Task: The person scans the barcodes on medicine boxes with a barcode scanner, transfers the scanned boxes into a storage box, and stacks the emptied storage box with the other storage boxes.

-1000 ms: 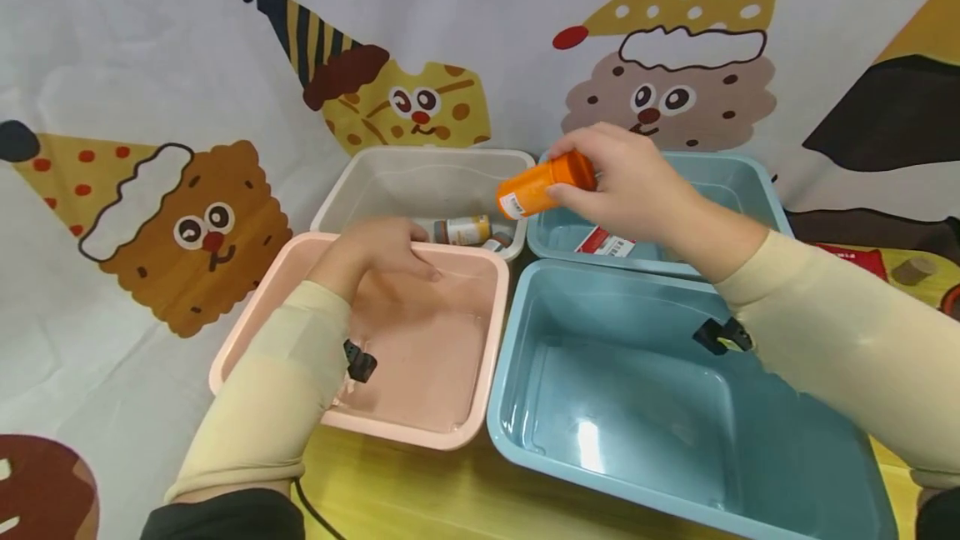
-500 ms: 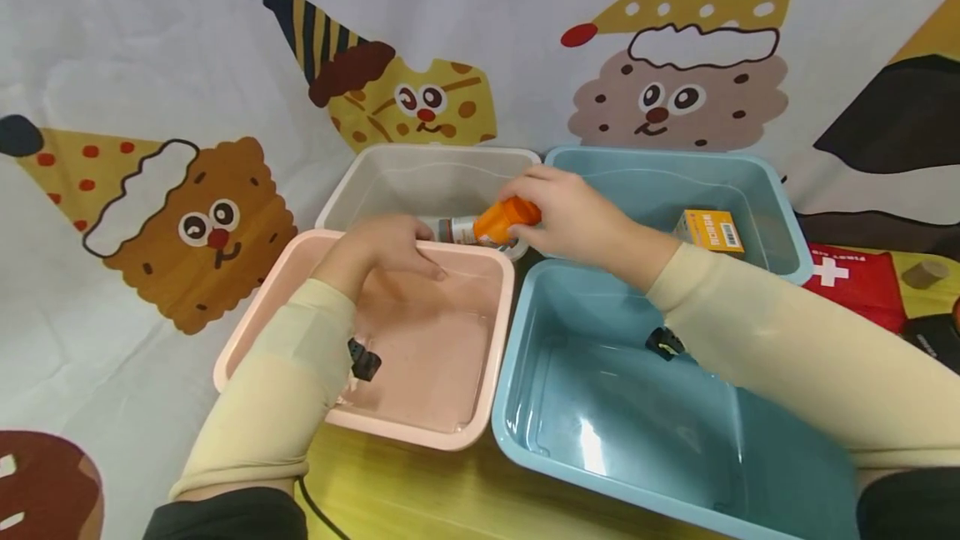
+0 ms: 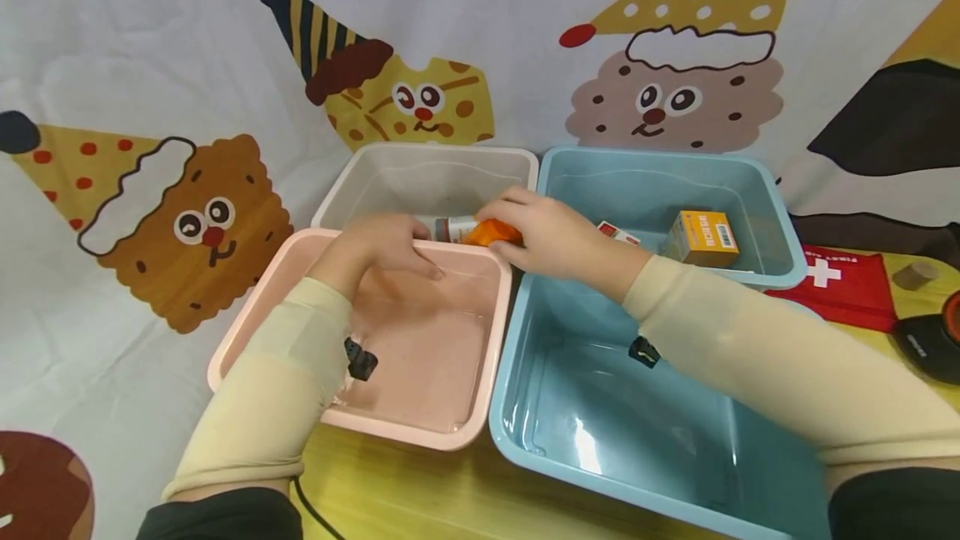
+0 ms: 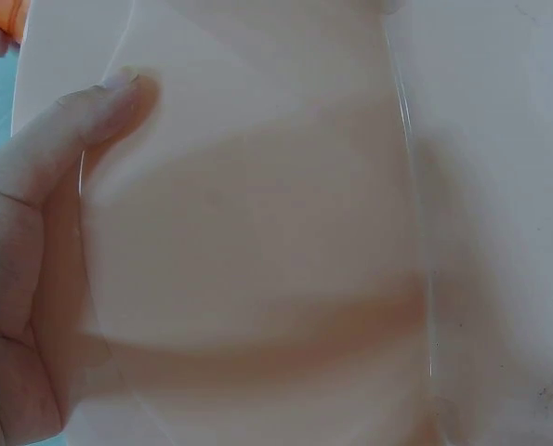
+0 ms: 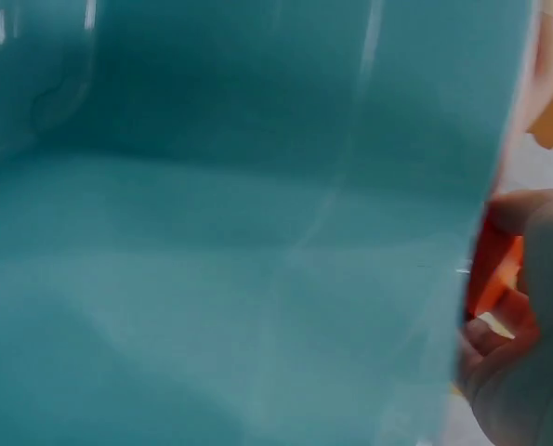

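My right hand (image 3: 553, 237) grips an orange pill bottle (image 3: 491, 232) low inside the grey bin (image 3: 438, 158), near its front right corner. In the right wrist view, fingers curl round the orange bottle (image 5: 492, 265) beyond the blue wall. Beside the bottle lies a white-labelled small bottle (image 3: 452, 229), partly covered. My left hand (image 3: 386, 242) holds the far rim of the pink bin (image 3: 420, 373); its thumb (image 4: 99, 113) lies along the inner wall, and the other fingers are hidden behind the rim.
A large blue bin (image 3: 630, 407) stands at front right. Behind it, a smaller blue bin (image 3: 652, 165) holds an orange-and-white box (image 3: 702, 237) and a red-and-white packet (image 3: 618, 233). Farther right lie a red first-aid pouch (image 3: 847, 286) and a brown cylinder (image 3: 913, 273).
My right hand has moved left and down with the orange pill bottle, from above the bins into the grey bin. The left hand stays on the pink rim.
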`<state>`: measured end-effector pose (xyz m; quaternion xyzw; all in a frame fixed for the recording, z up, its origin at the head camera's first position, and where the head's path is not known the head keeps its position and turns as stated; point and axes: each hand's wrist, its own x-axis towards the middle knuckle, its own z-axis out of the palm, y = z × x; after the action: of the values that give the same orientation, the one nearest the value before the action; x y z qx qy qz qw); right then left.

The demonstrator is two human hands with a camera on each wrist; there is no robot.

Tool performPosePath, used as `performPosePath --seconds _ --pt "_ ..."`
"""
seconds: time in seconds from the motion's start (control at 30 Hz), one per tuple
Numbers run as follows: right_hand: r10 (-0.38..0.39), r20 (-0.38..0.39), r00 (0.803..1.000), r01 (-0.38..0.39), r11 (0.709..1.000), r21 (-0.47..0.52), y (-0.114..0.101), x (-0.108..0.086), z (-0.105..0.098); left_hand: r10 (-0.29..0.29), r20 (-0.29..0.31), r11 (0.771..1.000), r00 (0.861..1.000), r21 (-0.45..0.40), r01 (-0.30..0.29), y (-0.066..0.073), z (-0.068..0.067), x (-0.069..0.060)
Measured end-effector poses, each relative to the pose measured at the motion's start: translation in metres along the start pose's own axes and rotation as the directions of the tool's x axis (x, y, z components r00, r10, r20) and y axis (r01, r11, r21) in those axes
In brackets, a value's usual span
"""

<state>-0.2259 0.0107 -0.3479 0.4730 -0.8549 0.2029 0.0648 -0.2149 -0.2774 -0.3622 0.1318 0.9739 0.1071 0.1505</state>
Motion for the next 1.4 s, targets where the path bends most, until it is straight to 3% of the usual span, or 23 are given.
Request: performPosePath --seconds 0.33,0.6,0.8,1.07,1.4 --pt "-0.117 -0.064 0.991 0.113 0.992 -0.06 0.017 -0.014 0.023 0.027 0.024 0.999 0.999 -0.036 -0.026 0.008 0.003 0.004" --pt "-0.02 -0.023 1.0 0.019 0.999 -0.045 0.014 -0.017 0.021 0.044 0.024 0.997 0.999 -0.06 -0.042 0.008 0.003 0.003" --pt "-0.008 -0.003 1.0 0.008 1.0 -0.017 0.013 -0.023 0.019 0.043 0.031 0.997 0.999 -0.058 -0.041 0.006 0.005 0.003" --pt "0.113 0.029 0.993 -0.116 0.969 0.218 -0.004 -0.042 -0.011 0.061 0.0 0.996 0.998 -0.064 -0.06 0.004 0.001 0.001" --pt "0.057 0.019 0.998 -0.06 0.98 0.189 -0.003 -0.087 -0.05 0.082 0.01 0.995 0.997 -0.058 -0.081 -0.001 -0.003 -0.003"
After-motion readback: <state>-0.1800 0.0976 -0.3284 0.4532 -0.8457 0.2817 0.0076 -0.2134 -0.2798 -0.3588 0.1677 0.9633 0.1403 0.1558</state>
